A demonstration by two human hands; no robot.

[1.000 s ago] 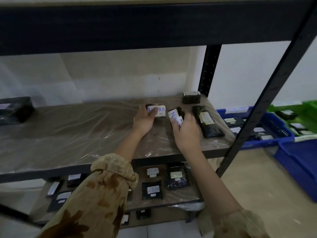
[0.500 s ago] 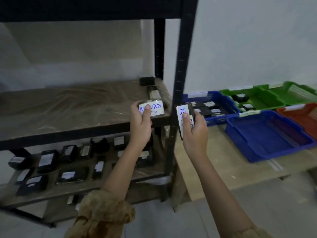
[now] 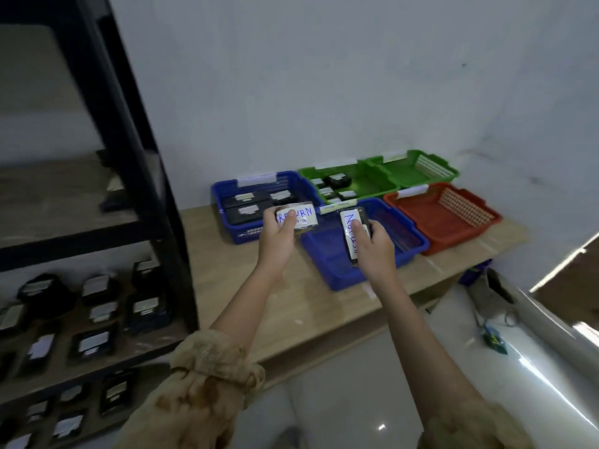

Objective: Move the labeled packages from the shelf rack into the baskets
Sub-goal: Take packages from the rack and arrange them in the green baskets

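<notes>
The left hand (image 3: 278, 236) grips a dark package labelled RETURN (image 3: 299, 217), thumb pressed across the label and fingers wrapped behind it, held above where the far blue basket (image 3: 217, 205) meets the near blue basket (image 3: 337, 280). At its three o'clock the right hand (image 3: 376, 247) clamps a second package (image 3: 350, 236) on end over the near blue basket. Its handwritten label seems to start with N, but the rest is too blurred to read. At one o'clock from the hands a green basket (image 3: 366, 180) holds several dark packages, with a second green basket (image 3: 408, 170) at its three o'clock. A red basket (image 3: 447, 218) stands at three o'clock of the near blue one. All rest on a wooden table (image 3: 233, 286). The shelf rack (image 3: 129, 150) stands at nine o'clock, with more labelled packages (image 3: 94, 343) on its lower shelves.
</notes>
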